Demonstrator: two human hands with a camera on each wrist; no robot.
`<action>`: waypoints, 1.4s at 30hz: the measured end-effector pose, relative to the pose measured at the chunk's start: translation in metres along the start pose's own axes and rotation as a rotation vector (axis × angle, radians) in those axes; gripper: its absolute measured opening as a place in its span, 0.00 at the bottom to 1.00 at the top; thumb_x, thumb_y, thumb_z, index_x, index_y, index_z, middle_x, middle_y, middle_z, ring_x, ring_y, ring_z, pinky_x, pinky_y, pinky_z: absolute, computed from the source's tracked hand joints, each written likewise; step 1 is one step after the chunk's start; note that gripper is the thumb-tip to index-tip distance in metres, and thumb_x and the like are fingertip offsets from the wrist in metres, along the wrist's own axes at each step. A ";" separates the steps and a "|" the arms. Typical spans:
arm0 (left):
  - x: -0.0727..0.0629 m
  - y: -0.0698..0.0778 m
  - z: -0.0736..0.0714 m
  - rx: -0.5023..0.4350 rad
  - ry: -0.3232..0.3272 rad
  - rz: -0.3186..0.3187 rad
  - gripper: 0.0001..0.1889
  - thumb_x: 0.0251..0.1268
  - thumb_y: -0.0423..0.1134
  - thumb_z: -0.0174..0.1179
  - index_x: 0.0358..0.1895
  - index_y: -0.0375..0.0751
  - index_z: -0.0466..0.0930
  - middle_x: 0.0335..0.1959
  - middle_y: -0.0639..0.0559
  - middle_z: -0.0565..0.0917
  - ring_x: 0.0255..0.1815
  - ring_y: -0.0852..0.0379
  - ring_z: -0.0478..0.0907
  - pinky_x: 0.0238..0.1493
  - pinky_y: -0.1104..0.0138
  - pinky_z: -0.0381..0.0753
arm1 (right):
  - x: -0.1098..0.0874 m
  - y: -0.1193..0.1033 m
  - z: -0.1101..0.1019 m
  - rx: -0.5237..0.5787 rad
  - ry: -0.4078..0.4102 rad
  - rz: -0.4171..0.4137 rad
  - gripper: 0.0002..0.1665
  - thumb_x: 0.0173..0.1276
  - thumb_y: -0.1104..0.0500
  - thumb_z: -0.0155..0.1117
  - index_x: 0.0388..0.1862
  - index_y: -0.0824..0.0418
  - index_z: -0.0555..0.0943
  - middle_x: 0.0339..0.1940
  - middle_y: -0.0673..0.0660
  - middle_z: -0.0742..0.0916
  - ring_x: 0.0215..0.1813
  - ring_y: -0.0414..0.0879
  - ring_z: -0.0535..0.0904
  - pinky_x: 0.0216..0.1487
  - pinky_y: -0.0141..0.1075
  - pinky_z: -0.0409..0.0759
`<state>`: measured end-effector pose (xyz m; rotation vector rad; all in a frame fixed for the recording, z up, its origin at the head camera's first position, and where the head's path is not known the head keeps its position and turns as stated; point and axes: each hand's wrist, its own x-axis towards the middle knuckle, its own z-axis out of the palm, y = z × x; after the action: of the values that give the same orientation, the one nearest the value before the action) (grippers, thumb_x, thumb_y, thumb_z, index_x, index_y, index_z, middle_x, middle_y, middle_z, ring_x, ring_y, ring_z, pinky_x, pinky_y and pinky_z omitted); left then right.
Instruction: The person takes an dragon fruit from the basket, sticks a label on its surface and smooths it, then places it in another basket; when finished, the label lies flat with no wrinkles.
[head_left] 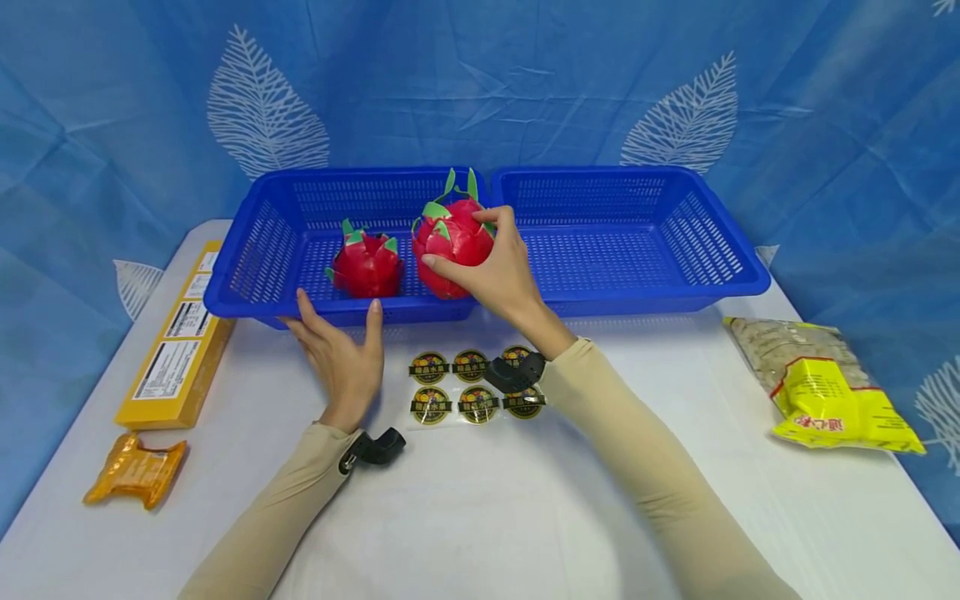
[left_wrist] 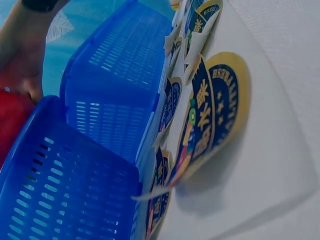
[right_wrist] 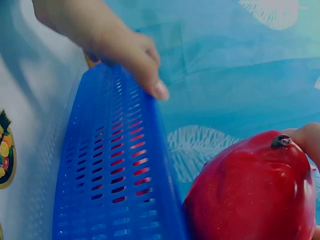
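My right hand grips a red dragon fruit with green leaf tips, thumb in front and fingers around its far side. In the head view the fruit overlaps the inner end of the left blue basket. The right wrist view shows its smooth red underside and dark stem end close beside the basket rim. Inside that basket sits a second dragon fruit. At the basket's front rim, my left hand rests with thumb and fingers spread and fairly straight.
A second blue basket adjoins on the right. In front lies a sheet of round black-and-gold stickers, partly behind the right wrist camera. A yellow box and an orange packet are at left, a yellow bag at right.
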<state>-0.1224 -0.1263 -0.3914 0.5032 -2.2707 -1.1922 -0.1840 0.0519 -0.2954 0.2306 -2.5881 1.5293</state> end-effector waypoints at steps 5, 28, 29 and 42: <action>0.000 0.000 0.000 0.003 0.004 0.001 0.48 0.56 0.66 0.48 0.71 0.49 0.32 0.71 0.35 0.28 0.73 0.44 0.28 0.72 0.49 0.36 | -0.017 0.004 -0.015 0.081 -0.003 -0.015 0.46 0.42 0.39 0.72 0.56 0.53 0.61 0.59 0.53 0.72 0.55 0.48 0.74 0.44 0.39 0.81; 0.000 0.001 0.001 0.012 0.013 0.018 0.48 0.56 0.66 0.49 0.71 0.47 0.33 0.71 0.33 0.29 0.73 0.43 0.27 0.72 0.49 0.35 | -0.142 0.065 -0.030 0.166 -0.038 -0.146 0.44 0.39 0.62 0.77 0.52 0.66 0.60 0.62 0.60 0.68 0.58 0.55 0.72 0.45 0.43 0.81; -0.001 0.001 0.002 0.012 0.014 0.018 0.48 0.56 0.66 0.49 0.71 0.47 0.34 0.71 0.33 0.29 0.73 0.43 0.27 0.72 0.49 0.35 | -0.149 0.068 -0.029 0.155 -0.040 -0.164 0.44 0.39 0.62 0.77 0.51 0.66 0.60 0.62 0.61 0.68 0.59 0.56 0.71 0.45 0.43 0.81; 0.000 -0.001 0.002 0.016 0.033 0.032 0.48 0.56 0.65 0.50 0.71 0.46 0.35 0.71 0.32 0.31 0.73 0.43 0.29 0.72 0.50 0.36 | -0.215 0.081 -0.018 0.118 -0.107 -0.145 0.43 0.39 0.54 0.78 0.50 0.63 0.63 0.60 0.55 0.69 0.59 0.50 0.67 0.40 0.37 0.82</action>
<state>-0.1235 -0.1258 -0.3929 0.4877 -2.2538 -1.1430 0.0113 0.1210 -0.3964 0.5135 -2.4974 1.6607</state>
